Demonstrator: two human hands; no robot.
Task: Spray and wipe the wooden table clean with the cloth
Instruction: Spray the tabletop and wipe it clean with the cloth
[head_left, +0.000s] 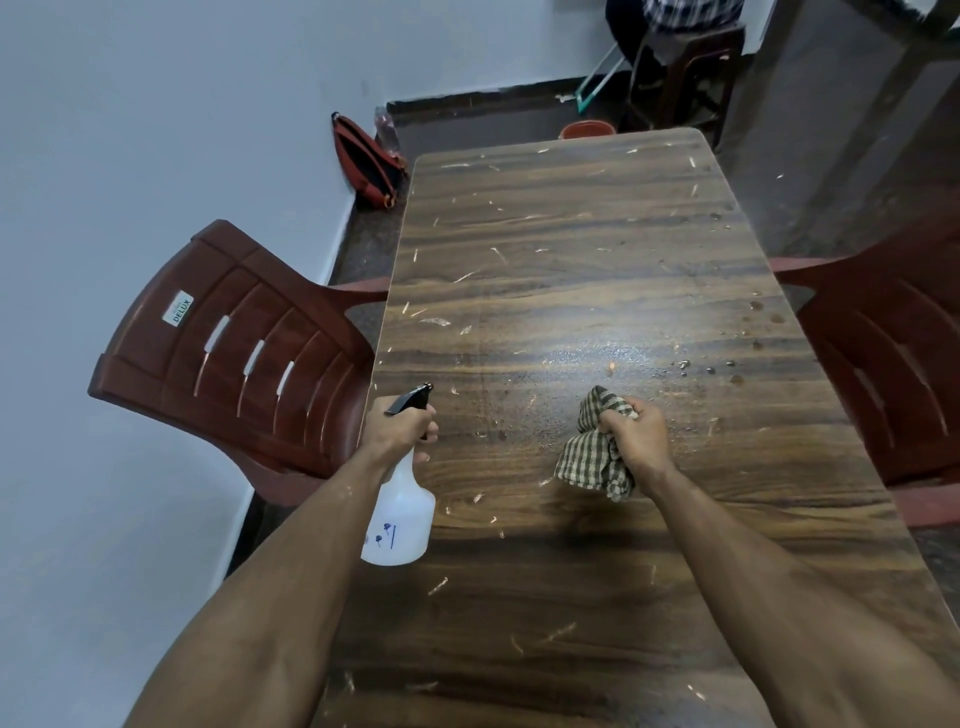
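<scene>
Wooden bench (597, 249) fills the frame centre, scratched, with droplets at centre right. Left hand (400, 428), fingers wrapped around a white spray bottle (400, 514), sits lower left of centre. Right hand (641, 434), fingers clenched on a checked cloth (592, 457), holds it against the bench.

Dim even light; glare patch on table (587, 358); wide-angle edge bending.

- One wooden table (597, 291) is filling the middle of the frame.
- Two brown chairs are sitting by it: one chair (234, 358) at the left, one chair (883, 364) at the right edge.
- One spray bottle (400, 514) and one checked cloth (597, 447) are showing.
- Two hands are showing: left hand (400, 431), right hand (641, 431).
- One red bag (366, 161) is leaning at the upper left.
</scene>
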